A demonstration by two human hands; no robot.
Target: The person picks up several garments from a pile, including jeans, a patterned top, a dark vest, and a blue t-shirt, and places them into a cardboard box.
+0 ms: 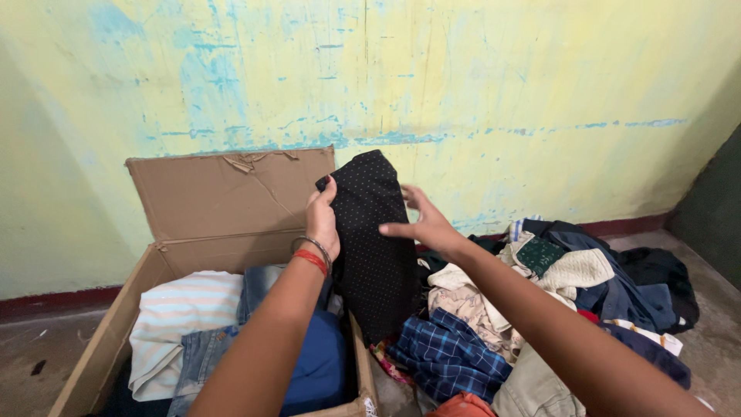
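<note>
A black garment with small white dots (374,239) hangs upright in front of me, between the box and the clothes pile. My left hand (323,218), with red and metal bangles at the wrist, grips its upper left edge. My right hand (423,224) rests against its right side, fingers spread over the cloth. The garment's lower end drops to the right wall of a cardboard box (108,340).
The open box with a raised flap (224,193) holds folded clothes: a pale striped piece (181,316), jeans (201,359), something blue (316,363). A loose pile of clothes (540,309) lies on the floor to the right. A yellow-green wall stands close behind.
</note>
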